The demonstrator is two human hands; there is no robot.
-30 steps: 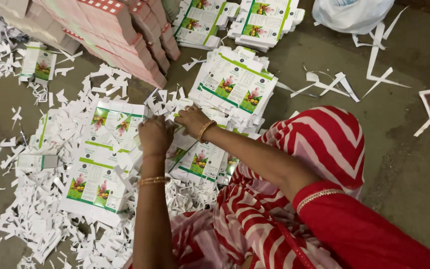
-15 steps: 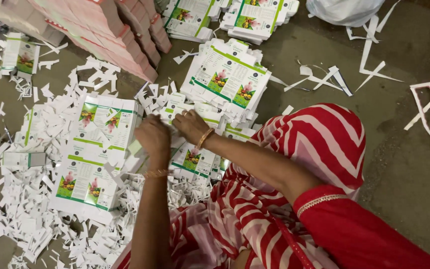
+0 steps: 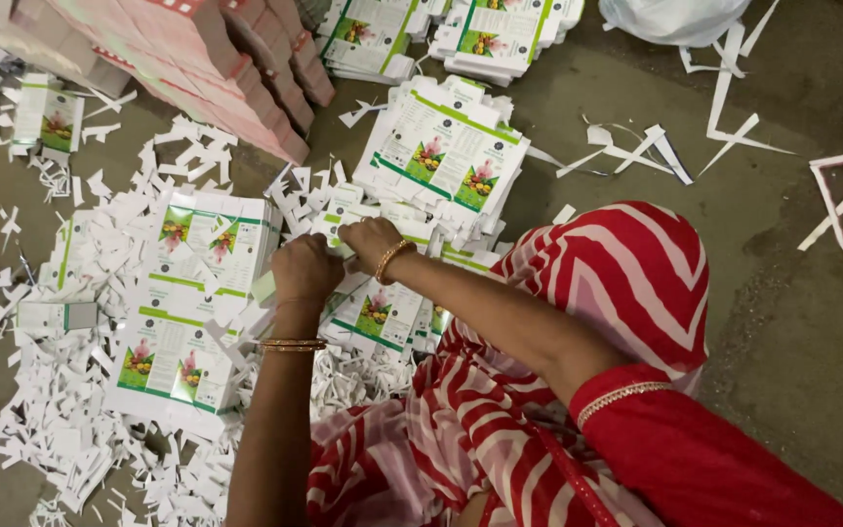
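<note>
Hands meet over the floor, left hand [image 3: 306,271] and right hand [image 3: 371,241] both pinching a white-and-green printed flat carton blank [image 3: 340,232] above white paper scraps [image 3: 60,410]; light, bendable card, probably best gripped by its edges.

I see free floor [image 3: 763,293] at right; paper scraps [image 3: 60,420] and the pink box stack [image 3: 217,68] block the left.
</note>
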